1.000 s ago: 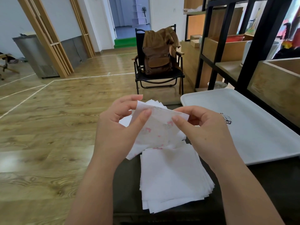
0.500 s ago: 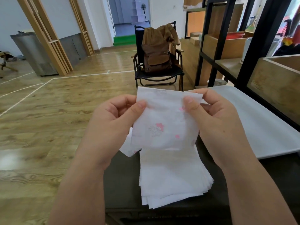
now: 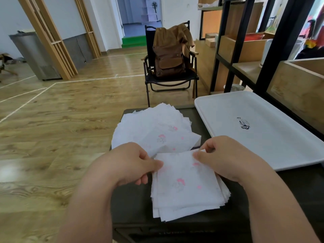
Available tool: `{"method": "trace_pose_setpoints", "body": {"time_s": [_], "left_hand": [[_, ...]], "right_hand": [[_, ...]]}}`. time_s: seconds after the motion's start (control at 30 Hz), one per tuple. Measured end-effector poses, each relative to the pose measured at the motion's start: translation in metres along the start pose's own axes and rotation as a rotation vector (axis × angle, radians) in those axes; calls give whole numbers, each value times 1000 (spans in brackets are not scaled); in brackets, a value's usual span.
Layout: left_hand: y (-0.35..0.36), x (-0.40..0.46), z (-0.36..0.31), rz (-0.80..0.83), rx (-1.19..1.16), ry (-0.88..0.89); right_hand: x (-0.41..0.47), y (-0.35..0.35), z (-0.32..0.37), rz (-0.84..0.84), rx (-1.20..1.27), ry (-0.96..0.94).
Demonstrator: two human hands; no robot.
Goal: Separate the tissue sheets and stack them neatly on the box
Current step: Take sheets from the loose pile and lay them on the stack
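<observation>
A: Both hands, left [image 3: 130,163] and right [image 3: 226,158], pinch the top sheet [image 3: 185,179] on the near stack [image 3: 189,210], atop the box [image 3: 133,204].

B: I'd peel slowly from those far corners so only one lifts.

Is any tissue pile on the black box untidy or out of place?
Yes. The far pile is fanned out, its corners pointing different ways and reaching the box edge. The near stack, pinched by the left hand and right hand, is only slightly staggered.
</observation>
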State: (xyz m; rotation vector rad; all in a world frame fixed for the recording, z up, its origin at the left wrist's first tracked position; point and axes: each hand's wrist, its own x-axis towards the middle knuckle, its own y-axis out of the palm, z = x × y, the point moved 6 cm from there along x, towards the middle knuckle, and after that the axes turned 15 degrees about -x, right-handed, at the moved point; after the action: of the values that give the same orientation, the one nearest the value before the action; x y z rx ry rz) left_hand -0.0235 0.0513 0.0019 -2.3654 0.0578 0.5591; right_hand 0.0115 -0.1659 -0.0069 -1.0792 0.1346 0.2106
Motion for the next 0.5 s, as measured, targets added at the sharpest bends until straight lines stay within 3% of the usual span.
{"method": "trace_pose_setpoints", "body": {"time_s": [0.17,0.3,0.5], "left_hand": [[-34,13,6,-504,-166,99],[-19,31,21,-392,-146,47],[0,41,-1,-340,-453,300]], "right_hand": [[1,-16,-7,-236,34,78],[2,-16,-3,-258,53,49],[2,-14,0,-277,68,13]]}}
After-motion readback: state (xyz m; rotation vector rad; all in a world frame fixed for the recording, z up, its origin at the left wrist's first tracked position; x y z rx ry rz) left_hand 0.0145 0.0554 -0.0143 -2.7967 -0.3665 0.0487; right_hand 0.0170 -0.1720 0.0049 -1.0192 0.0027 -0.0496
